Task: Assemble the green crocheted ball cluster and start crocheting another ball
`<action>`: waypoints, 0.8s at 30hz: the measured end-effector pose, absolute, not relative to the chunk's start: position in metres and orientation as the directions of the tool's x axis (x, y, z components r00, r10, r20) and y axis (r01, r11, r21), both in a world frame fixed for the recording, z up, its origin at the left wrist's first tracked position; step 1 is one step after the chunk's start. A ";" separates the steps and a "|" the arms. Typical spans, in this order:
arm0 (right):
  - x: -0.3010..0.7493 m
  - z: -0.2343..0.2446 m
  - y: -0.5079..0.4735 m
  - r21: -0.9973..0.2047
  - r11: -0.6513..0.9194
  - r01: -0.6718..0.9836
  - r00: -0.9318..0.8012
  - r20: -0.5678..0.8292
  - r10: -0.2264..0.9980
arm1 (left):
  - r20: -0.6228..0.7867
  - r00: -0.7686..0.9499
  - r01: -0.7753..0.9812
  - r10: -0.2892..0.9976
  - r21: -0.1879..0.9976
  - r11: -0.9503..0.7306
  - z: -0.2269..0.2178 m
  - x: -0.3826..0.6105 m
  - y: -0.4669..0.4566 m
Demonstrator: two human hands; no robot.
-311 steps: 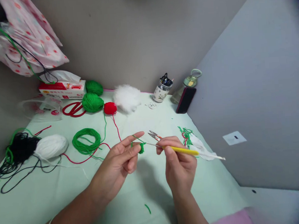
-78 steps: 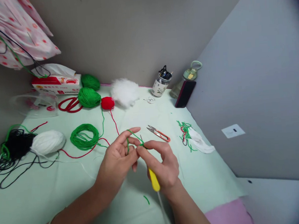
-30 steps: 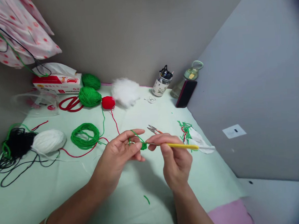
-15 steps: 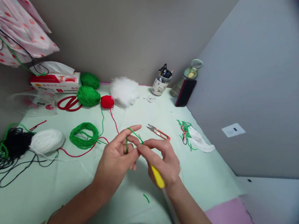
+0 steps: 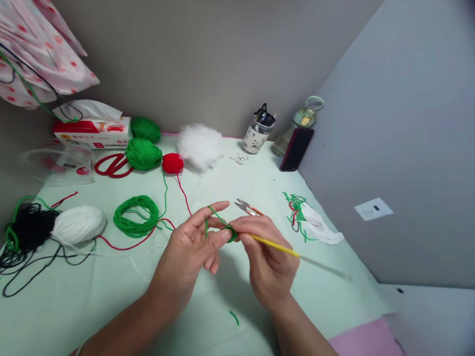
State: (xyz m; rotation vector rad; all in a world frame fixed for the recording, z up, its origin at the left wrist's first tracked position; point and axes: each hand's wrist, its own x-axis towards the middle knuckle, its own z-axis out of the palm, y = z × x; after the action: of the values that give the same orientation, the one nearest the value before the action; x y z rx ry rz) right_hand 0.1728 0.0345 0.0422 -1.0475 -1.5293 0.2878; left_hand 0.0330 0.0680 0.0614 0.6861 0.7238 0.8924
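Note:
My left hand point(image 5: 189, 249) pinches a small green crochet piece point(image 5: 231, 234) between thumb and middle finger, with the green yarn strand looped over its raised index finger. My right hand point(image 5: 267, 260) grips a yellow-handled crochet hook point(image 5: 277, 245), whose tip is at the green piece and whose blurred metal end points right. The strand runs back to a loose coil of green yarn point(image 5: 136, 216) on the pale green table cover point(image 5: 107, 295). Orange thread snips point(image 5: 248, 207) lie just beyond my right hand.
At the back sit two green yarn balls point(image 5: 143, 153), a red ball point(image 5: 173, 163), white stuffing point(image 5: 200, 146), red scissors point(image 5: 112, 165), a tissue box point(image 5: 92, 134), a jar point(image 5: 256, 136) and a phone point(image 5: 295, 148). White yarn point(image 5: 78, 224) and black yarn point(image 5: 29, 228) lie left; yarn scraps point(image 5: 301, 217) lie right.
My right hand has swung the hook's handle from pointing down toward me to pointing out to the right. The left hand keeps its hold on the green piece.

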 end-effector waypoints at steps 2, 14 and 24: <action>0.175 0.040 0.032 -0.585 0.581 0.565 0.008 0.709 0.706 | -0.299 0.458 -0.447 0.837 0.736 0.507 0.059 0.032 0.069; 0.178 0.046 0.043 -0.917 0.398 0.030 0.212 0.395 0.894 | -0.238 0.454 -0.423 0.859 0.791 0.442 0.058 0.030 0.074; 0.180 0.043 0.043 -0.923 0.353 -0.153 0.202 0.321 0.925 | -0.316 0.545 -0.422 0.777 0.697 0.580 0.061 0.027 0.077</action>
State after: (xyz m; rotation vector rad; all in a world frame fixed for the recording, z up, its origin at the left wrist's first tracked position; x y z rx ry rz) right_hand 0.1796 0.0433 0.0434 -0.9001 -1.0932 0.9157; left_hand 0.0269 0.0770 0.0613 0.6015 0.6625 0.7635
